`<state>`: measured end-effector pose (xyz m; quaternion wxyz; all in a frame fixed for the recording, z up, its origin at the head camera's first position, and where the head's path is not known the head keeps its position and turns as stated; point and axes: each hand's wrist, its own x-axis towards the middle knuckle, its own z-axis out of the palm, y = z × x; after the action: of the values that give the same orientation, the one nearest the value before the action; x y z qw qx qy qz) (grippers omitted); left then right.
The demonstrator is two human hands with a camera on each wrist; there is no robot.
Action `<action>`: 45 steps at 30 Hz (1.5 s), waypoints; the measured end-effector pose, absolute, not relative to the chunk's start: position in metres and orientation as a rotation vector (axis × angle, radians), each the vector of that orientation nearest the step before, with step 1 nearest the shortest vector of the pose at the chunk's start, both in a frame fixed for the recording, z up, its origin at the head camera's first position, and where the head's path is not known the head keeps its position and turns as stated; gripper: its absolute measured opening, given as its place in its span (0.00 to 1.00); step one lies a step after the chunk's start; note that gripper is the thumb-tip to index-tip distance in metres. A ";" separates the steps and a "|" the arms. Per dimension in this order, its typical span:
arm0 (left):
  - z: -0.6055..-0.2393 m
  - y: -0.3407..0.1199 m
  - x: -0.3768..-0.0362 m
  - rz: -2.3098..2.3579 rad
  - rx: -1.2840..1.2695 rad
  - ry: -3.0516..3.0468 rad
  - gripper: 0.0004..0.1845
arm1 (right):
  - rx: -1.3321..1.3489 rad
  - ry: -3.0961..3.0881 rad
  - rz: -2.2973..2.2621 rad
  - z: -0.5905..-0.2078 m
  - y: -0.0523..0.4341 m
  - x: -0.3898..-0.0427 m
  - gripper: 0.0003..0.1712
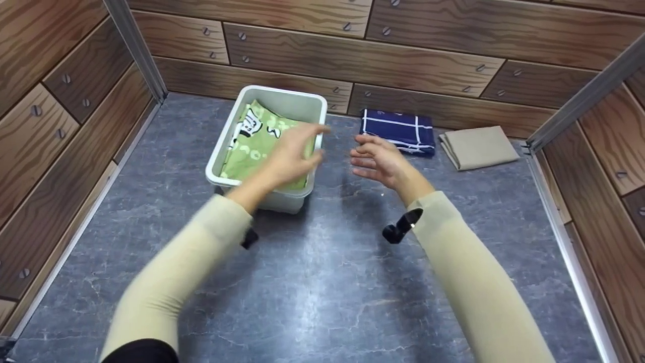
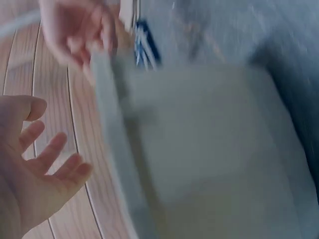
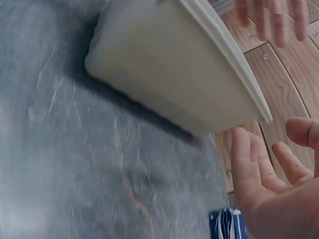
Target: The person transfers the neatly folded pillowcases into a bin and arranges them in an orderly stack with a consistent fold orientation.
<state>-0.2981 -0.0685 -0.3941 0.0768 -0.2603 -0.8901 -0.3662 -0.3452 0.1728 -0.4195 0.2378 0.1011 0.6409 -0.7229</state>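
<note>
1. The white bin [image 1: 274, 151] stands on the grey table [image 1: 322, 282] near the back wall; bare table lies in front.
2. The left hand [image 1: 289, 156] hovers over the bin's green cloth [image 1: 252, 146], fingers apart, holding nothing.
3. The right hand [image 1: 378, 161], fingers spread, is just right of the bin, near the navy cloth [image 1: 400, 131].

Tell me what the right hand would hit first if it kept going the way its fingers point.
Probably the bin: the right hand points left toward its near wall, with bare table between. Height is unclear.
</note>
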 end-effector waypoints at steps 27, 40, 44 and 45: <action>-0.486 0.081 -0.345 -0.089 -0.533 -2.976 0.38 | -0.266 3.110 -1.131 -0.486 0.284 -0.349 0.32; -0.516 0.104 -0.378 0.046 -0.613 -3.106 0.43 | -0.258 3.064 -0.366 -0.508 0.297 -0.364 0.42; -0.525 0.108 -0.387 0.057 -0.603 -3.135 0.43 | -0.246 3.035 -0.341 -0.516 0.298 -0.370 0.43; -0.526 0.110 -0.389 0.056 -0.599 -3.145 0.43 | -0.241 3.031 -0.337 -0.518 0.298 -0.371 0.43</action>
<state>-0.3887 0.1098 -0.5263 -0.0301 -0.1871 -0.9817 0.0173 -0.3713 0.2985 -0.5180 0.0413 -0.0787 0.9900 -0.1100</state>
